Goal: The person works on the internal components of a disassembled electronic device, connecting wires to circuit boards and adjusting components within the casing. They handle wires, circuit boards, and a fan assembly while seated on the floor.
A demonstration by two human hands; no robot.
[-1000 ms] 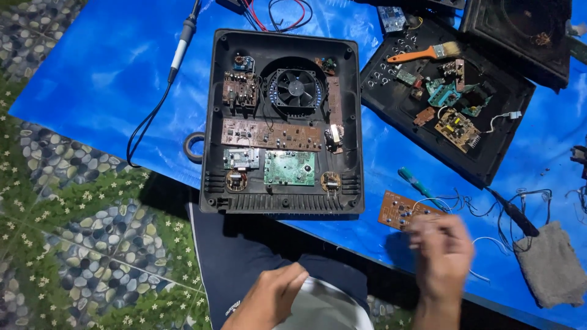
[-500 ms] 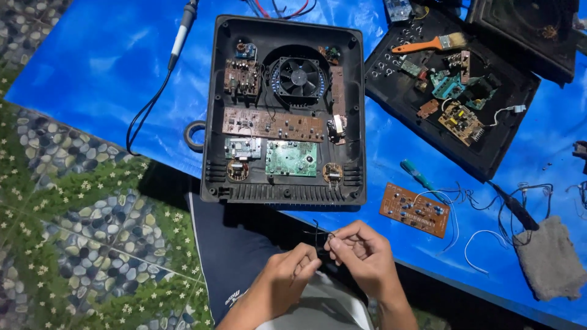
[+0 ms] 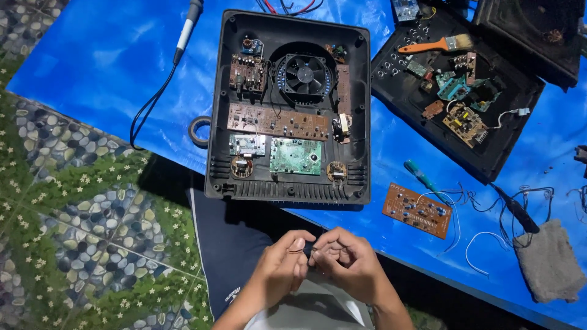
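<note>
My left hand [image 3: 278, 269] and my right hand [image 3: 345, 263] meet over my lap, just below the near edge of the open black appliance case [image 3: 223, 122]. Together they pinch a small dark part [image 3: 307, 249] with a thin wire between the fingertips. The case lies open on a blue sheet [image 3: 104, 67] and shows a round fan [image 3: 304, 74], a long brown circuit board [image 3: 278, 121] and a green circuit board [image 3: 296, 156].
A loose orange-brown circuit board [image 3: 417, 210] and a green-handled screwdriver [image 3: 424, 176] lie right of the case. A second black tray [image 3: 489, 153] holds a brush [image 3: 435, 44] and parts. A grey cloth [image 3: 547, 261], a soldering iron [image 3: 184, 27] and a tape roll [image 3: 199, 131] are nearby.
My right hand came back from the loose board at the right to my lap. Both hands then closed together on the small part and wire.
</note>
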